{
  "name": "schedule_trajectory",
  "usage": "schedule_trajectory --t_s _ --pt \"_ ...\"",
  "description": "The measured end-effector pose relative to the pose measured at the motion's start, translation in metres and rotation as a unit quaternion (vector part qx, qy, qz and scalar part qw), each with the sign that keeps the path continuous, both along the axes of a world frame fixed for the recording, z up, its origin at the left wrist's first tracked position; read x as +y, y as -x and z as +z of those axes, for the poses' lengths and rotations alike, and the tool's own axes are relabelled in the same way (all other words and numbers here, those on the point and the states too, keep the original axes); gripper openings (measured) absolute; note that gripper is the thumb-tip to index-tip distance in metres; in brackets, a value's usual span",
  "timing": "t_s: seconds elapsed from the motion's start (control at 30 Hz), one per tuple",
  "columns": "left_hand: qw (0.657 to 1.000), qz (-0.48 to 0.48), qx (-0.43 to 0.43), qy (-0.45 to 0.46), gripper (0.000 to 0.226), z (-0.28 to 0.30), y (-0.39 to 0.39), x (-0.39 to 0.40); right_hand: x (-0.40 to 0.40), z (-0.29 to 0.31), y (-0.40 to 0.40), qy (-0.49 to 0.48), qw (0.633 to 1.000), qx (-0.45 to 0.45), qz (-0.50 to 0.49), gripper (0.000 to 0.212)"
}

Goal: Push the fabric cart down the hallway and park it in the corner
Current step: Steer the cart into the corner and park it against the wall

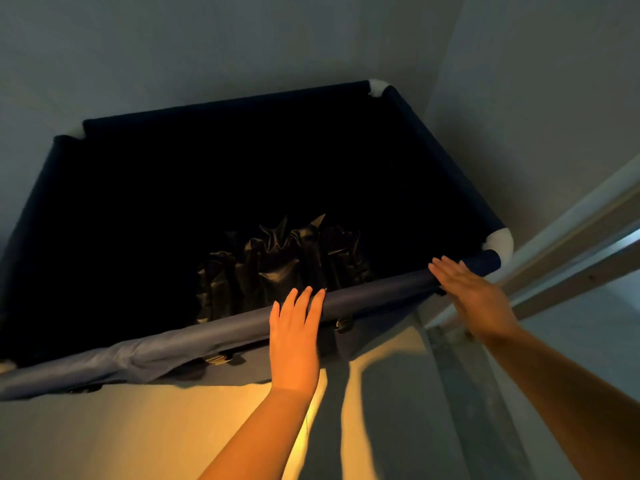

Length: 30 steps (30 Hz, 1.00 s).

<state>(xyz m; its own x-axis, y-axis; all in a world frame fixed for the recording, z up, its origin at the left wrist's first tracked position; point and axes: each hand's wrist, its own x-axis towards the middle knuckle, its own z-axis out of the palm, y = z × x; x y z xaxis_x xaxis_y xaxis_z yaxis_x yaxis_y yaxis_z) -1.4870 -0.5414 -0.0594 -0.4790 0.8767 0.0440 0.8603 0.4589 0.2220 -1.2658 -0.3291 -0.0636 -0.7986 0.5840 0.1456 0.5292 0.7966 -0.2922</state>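
The dark blue fabric cart (446, 161) fills the middle of the view, with white elbow joints at its corners. Its far side stands close to the wall corner. A crumpled dark plastic bag (277, 261) lies inside it. My left hand (294, 336) rests flat on the near top rail, fingers straight and apart. Over the same rail near the right corner joint lies my right hand (474, 294), flat with its fingers extended. Neither hand is curled around the rail.
Grey walls (207, 46) meet in a corner behind the cart's far right joint. A pale door frame or trim (568, 233) runs diagonally at the right. The floor (138, 438) below the near rail is lit warm yellow, with my arms' shadows on it.
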Motion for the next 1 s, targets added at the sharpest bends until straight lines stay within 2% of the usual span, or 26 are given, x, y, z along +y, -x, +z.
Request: schedule_trajectory --t_s 0.2,0.33,0.5,0.83,0.93,1.0 --pt "0.998 -0.058 0.010 -0.019 0.089 0.002 0.013 0.040 0.014 -0.004 -0.014 -0.033 0.998 0.024 -0.057 0.053" --pt "0.994 -0.098 0.018 -0.033 0.084 0.002 0.027 0.061 0.013 -0.003 -0.020 -0.090 0.994 0.044 -0.050 0.041" --pt "0.992 -0.112 0.023 -0.047 0.077 0.004 0.057 0.081 0.018 -0.004 0.004 -0.105 0.990 0.054 -0.072 0.053" --pt "0.988 -0.132 0.036 -0.075 0.080 -0.011 0.101 0.066 0.009 0.002 0.048 -0.148 0.987 0.025 -0.064 0.058" --pt "0.987 -0.136 0.034 -0.078 0.082 -0.013 0.117 0.058 -0.003 0.005 0.064 -0.132 0.989 0.013 -0.068 0.061" --pt "0.987 -0.132 0.032 -0.082 0.082 -0.014 0.128 0.051 -0.009 0.006 0.076 -0.084 0.994 0.001 -0.068 0.068"
